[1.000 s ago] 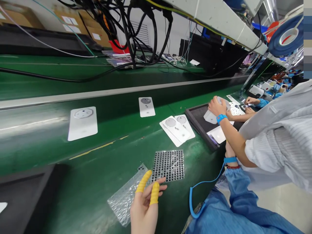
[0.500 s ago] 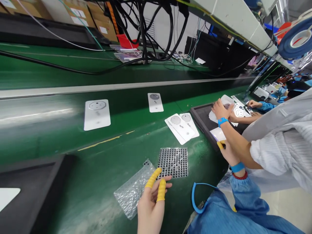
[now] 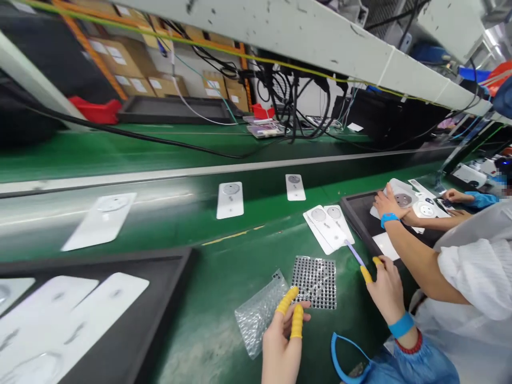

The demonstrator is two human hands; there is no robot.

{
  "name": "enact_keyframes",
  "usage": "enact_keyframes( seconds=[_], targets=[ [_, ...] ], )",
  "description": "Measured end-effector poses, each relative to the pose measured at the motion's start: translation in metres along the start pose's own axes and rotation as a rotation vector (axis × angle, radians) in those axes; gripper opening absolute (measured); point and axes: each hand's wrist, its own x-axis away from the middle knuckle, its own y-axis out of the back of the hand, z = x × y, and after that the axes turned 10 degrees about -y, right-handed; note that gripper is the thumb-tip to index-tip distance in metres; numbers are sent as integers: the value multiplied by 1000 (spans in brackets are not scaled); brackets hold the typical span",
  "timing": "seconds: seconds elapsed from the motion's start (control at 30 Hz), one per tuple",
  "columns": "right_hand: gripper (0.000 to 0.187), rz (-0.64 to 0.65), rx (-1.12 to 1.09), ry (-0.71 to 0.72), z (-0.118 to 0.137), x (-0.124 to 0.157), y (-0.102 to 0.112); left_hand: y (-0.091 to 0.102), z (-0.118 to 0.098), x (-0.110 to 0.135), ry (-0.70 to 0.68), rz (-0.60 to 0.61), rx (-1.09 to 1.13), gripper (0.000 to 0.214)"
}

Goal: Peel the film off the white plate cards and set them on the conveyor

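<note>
My left hand [image 3: 283,338], with yellow finger cots, hovers at the lower left corner of a clear sheet of small black dots [image 3: 314,282]. Its thumb and index finger are apart, with nothing visible between them. A mostly bare clear plastic sheet [image 3: 260,314] lies beside it, partly behind the fingers. My right hand [image 3: 386,288], also in yellow finger cots, pinches a slim lavender pen-like tool [image 3: 355,253]. The tool's tip reaches the lower end of two overlapping white panels [image 3: 326,229], each with a round grey disc; contact is hard to judge.
White panels [image 3: 230,201] lie spaced along the green bench [image 3: 216,277]. A black tray [image 3: 172,288] with white panels stands at left; another black tray [image 3: 362,229] is at right, where a co-worker's hands [image 3: 390,205] handle panels. A coiled blue cord [image 3: 336,357] hangs near my right sleeve.
The view has swung left, bringing more of the left tray into sight. My right hand has moved from the right tray's edge, bringing the tool's tip to the overlapping panels.
</note>
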Motion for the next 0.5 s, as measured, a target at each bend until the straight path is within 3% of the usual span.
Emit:
enact_keyframes(
  seconds=[0.1, 0.17, 0.2, 0.3, 0.4, 0.5],
  targets=[
    [43, 114, 20, 103, 60, -18, -18, -2, 3, 1, -8, -42, 17, 30],
    [48, 382, 55, 117, 118, -48, -45, -4, 5, 2, -10, -62, 19, 34],
    [48, 429, 73, 104, 148, -66, -64, -5, 5, 2, -11, -61, 19, 35],
    [47, 422, 134, -24, 224, -125, -121, -4, 9, 1, -20, -73, 25, 37],
    [39, 390, 191, -177, 257, -167, -160, 0, 15, 0, -33, -106, 40, 38],
    [36, 410, 219, -238, 256, -185, -169, 2, 20, -1, -32, -132, 51, 42]
  ],
)
